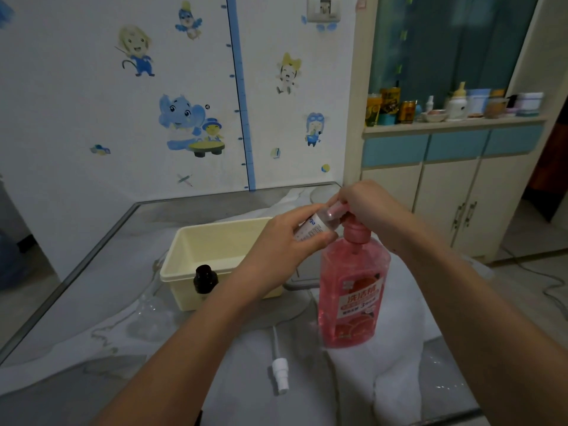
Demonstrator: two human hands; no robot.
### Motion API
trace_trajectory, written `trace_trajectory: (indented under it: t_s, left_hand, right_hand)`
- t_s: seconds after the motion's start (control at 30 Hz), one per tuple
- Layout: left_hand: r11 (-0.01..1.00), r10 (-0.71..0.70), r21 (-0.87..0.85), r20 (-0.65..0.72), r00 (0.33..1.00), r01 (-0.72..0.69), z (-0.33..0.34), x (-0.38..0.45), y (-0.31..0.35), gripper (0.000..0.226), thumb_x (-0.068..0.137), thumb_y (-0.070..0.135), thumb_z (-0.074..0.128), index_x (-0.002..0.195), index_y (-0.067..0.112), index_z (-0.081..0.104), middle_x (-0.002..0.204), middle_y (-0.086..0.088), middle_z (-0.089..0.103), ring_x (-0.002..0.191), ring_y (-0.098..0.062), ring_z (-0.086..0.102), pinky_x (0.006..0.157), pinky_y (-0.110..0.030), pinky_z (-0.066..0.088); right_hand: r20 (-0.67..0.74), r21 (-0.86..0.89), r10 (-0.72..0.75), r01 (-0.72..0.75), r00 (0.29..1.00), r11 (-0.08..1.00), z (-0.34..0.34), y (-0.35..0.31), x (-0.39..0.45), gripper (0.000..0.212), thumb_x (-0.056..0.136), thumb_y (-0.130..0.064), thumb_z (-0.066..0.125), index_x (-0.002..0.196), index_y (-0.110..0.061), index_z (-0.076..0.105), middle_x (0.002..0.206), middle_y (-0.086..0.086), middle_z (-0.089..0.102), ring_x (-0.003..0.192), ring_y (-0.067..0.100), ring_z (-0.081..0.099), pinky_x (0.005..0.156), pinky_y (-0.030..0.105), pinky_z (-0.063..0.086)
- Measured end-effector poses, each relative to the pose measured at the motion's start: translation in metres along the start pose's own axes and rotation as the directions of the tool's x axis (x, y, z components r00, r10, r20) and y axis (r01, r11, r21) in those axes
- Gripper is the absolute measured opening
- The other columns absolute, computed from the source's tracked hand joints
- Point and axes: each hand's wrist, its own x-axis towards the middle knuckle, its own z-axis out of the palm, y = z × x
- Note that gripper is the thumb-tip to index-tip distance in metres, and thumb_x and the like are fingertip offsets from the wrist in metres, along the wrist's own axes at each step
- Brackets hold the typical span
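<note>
The left hand (282, 241) grips a small clear plastic bottle with a white label (315, 227), tilted. Its long axis runs left to right, with the mouth at the pink pump head (336, 209). The right hand (365, 204) curls over that pump head, atop the tall pink soap bottle (350, 290) on the right, and is the one placed to press down.

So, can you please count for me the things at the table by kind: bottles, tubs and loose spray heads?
Bottles: 3 (pink pump bottle, small clear bottle in the left hand, dark bottle)
Tubs: 1 (cream tub)
Loose spray heads: 1 (white spray head)
Total: 5
</note>
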Motion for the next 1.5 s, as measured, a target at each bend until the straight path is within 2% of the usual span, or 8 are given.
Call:
trace_trajectory:
  t_s: [0.13, 0.33, 0.5, 0.6, 0.7, 0.87, 1.03, 1.5]
  left_hand:
    - [1.000, -0.011, -0.013, 0.004, 1.000, 0.011, 0.003, -0.002, -0.004, 0.031, 0.085, 0.027, 0.070, 0.115, 0.032, 0.065, 0.081, 0.012, 0.062, 0.063, 0.001, 0.053, 0.058, -0.017, 0.045]
    - [1.000, -0.015, 0.019, 0.008, 1.000, 0.015, 0.000, 0.000, 0.004, 0.031, 0.085, 0.028, 0.070, 0.115, 0.032, 0.065, 0.078, 0.015, 0.060, 0.063, 0.001, 0.051, 0.061, -0.023, 0.045]
    - [0.999, -0.004, 0.033, 0.012, 1.000, 0.004, -0.004, 0.002, 0.010, 0.031, 0.085, 0.030, 0.070, 0.114, 0.037, 0.064, 0.079, 0.012, 0.061, 0.066, -0.004, 0.054, 0.064, -0.032, 0.050]
    - [1.000, -0.008, 0.015, 0.005, 1.000, 0.008, -0.001, 0.000, 0.005, 0.030, 0.085, 0.027, 0.070, 0.113, 0.034, 0.065, 0.077, 0.015, 0.061, 0.064, -0.002, 0.053, 0.061, -0.027, 0.048]
    - [1.000, -0.017, -0.005, 0.002, 1.000, 0.017, 0.002, -0.002, 0.000, 0.030, 0.084, 0.027, 0.070, 0.110, 0.040, 0.063, 0.079, 0.016, 0.062, 0.062, 0.002, 0.053, 0.058, -0.019, 0.045]
    - [1.000, -0.027, 0.012, 0.010, 1.000, 0.027, 0.002, -0.003, 0.001, 0.026, 0.085, 0.029, 0.069, 0.109, 0.039, 0.064, 0.079, 0.012, 0.062, 0.063, -0.004, 0.053, 0.060, -0.030, 0.048]
    - [1.000, -0.017, 0.019, 0.008, 1.000, 0.017, -0.003, 0.002, 0.012, 0.031, 0.085, 0.027, 0.070, 0.115, 0.028, 0.066, 0.076, 0.013, 0.059, 0.061, 0.001, 0.051, 0.059, -0.021, 0.045]
    - [1.000, -0.031, -0.005, -0.023, 0.999, 0.031, 0.004, -0.003, 0.002, 0.032, 0.084, 0.029, 0.070, 0.116, 0.034, 0.064, 0.079, 0.016, 0.062, 0.064, 0.003, 0.054, 0.060, -0.017, 0.045]
  right_hand:
    - [0.005, 0.098, 0.026, -0.027, 1.000, 0.995, 0.002, 0.009, -0.003, 0.020, 0.092, -0.006, 0.038, 0.088, -0.003, 0.057, 0.065, 0.001, 0.054, 0.035, 0.000, 0.052, 0.033, 0.008, 0.038]
    - [0.012, -0.018, 0.003, -0.002, 1.000, 1.000, -0.004, 0.003, -0.003, 0.020, 0.091, -0.007, 0.041, 0.085, -0.005, 0.059, 0.068, 0.000, 0.056, 0.054, 0.007, 0.053, 0.044, 0.014, 0.044]
    - [0.031, -0.075, -0.027, 0.029, 0.999, 0.997, -0.006, -0.007, -0.004, 0.023, 0.092, -0.005, 0.038, 0.081, -0.005, 0.059, 0.064, 0.000, 0.055, 0.050, 0.005, 0.051, 0.038, 0.010, 0.041]
    - [-0.002, -0.049, -0.006, 0.006, 1.000, 0.999, -0.002, 0.000, -0.001, 0.021, 0.091, -0.007, 0.040, 0.088, -0.004, 0.060, 0.068, 0.001, 0.055, 0.056, 0.009, 0.051, 0.047, 0.017, 0.043]
    - [-0.004, -0.007, 0.033, -0.033, 0.999, 0.999, 0.001, 0.004, -0.002, 0.019, 0.092, -0.007, 0.039, 0.087, -0.005, 0.058, 0.067, 0.001, 0.054, 0.053, 0.008, 0.051, 0.039, 0.014, 0.042]
    - [0.014, -0.106, 0.005, -0.004, 1.000, 0.994, -0.001, 0.001, -0.006, 0.031, 0.094, -0.006, 0.037, 0.068, -0.012, 0.053, 0.063, -0.002, 0.051, 0.051, 0.006, 0.047, 0.038, 0.013, 0.040]
    - [0.044, -0.150, -0.019, 0.026, 0.999, 0.988, -0.008, -0.013, -0.009, 0.024, 0.095, -0.006, 0.038, 0.081, -0.005, 0.057, 0.063, -0.001, 0.054, 0.052, 0.006, 0.049, 0.041, 0.012, 0.039]
    - [0.037, -0.033, 0.027, -0.026, 0.999, 0.999, -0.003, 0.000, -0.009, 0.024, 0.092, -0.008, 0.040, 0.076, -0.009, 0.058, 0.065, -0.001, 0.055, 0.051, 0.005, 0.052, 0.039, 0.012, 0.043]
